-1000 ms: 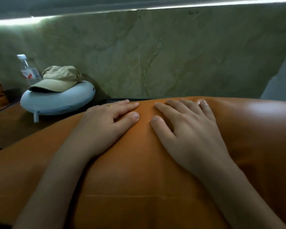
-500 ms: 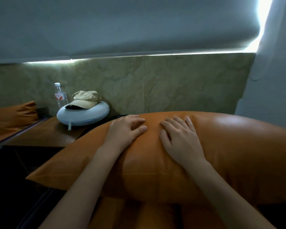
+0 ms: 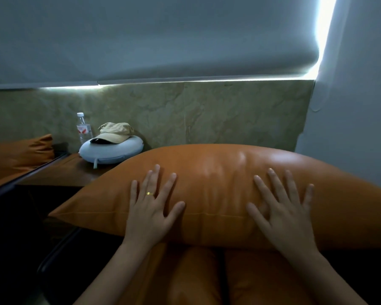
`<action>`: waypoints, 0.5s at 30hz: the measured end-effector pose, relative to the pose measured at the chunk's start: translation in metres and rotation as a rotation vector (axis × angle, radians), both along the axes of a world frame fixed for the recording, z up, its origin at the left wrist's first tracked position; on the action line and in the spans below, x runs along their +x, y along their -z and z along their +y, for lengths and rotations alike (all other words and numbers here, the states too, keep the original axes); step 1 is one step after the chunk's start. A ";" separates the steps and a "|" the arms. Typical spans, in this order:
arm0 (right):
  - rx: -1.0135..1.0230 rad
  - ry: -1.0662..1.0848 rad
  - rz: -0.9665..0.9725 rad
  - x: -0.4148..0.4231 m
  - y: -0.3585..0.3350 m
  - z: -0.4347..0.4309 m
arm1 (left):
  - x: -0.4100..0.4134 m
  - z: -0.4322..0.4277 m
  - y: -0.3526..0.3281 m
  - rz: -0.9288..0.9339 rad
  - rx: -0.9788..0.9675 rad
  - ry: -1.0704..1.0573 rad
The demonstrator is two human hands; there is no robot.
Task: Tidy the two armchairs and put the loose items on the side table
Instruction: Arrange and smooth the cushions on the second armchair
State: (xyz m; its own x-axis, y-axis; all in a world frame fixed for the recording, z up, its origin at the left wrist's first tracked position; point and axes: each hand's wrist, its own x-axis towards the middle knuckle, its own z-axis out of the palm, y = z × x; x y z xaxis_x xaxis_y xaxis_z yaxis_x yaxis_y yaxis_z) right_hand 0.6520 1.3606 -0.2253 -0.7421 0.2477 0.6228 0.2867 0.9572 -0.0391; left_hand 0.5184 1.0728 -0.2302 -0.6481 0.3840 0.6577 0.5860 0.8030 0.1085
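Note:
A large orange leather cushion (image 3: 224, 172) stands across the back of the near armchair (image 3: 198, 274), whose orange seat shows below it. My left hand (image 3: 151, 208) lies flat on the cushion's lower left face, fingers spread, a gold ring on one finger. My right hand (image 3: 282, 208) lies flat on its lower right face, fingers spread too. Neither hand grips anything. On the wooden side table (image 3: 62, 172) to the left rests a pale blue neck pillow (image 3: 110, 150), a beige cap (image 3: 116, 134) on top of it, and a clear water bottle (image 3: 83, 128) behind.
A second orange cushion (image 3: 20, 155) sits on the far armchair at the left edge. A marble wall panel (image 3: 207, 115) runs behind everything, with a drawn grey blind (image 3: 163, 40) above it. A white wall (image 3: 356, 128) closes the right side.
My view has pulled back and up from the cushion. Both hands slid apart and down from the middle top to the lower face, and their fingers spread wider.

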 end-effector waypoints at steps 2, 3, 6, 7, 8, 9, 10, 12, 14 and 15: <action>0.019 0.010 -0.002 0.008 0.011 0.005 | 0.003 0.004 0.009 0.015 0.014 -0.008; 0.026 0.011 0.000 0.008 0.014 0.008 | 0.003 0.006 0.011 0.023 0.020 -0.016; 0.040 0.013 0.017 0.002 0.015 0.012 | -0.004 0.011 0.010 0.054 0.022 -0.036; 0.043 0.014 0.021 -0.002 0.014 0.013 | -0.007 0.013 0.009 0.060 0.021 -0.038; 0.045 0.015 0.021 -0.006 0.012 0.014 | -0.011 0.014 0.007 0.063 0.021 -0.042; 0.045 0.013 0.021 -0.011 0.010 0.016 | -0.016 0.015 0.005 0.066 0.023 -0.048; 0.045 0.010 0.022 -0.017 0.007 0.019 | -0.021 0.017 0.003 0.068 0.027 -0.055; 0.042 0.006 0.024 -0.028 0.002 0.024 | -0.032 0.021 -0.002 0.069 0.038 -0.055; 0.033 0.007 0.033 -0.040 -0.002 0.029 | -0.044 0.025 -0.006 0.064 0.051 -0.049; 0.032 0.007 0.030 -0.046 -0.004 0.033 | -0.051 0.028 -0.009 0.056 0.052 -0.047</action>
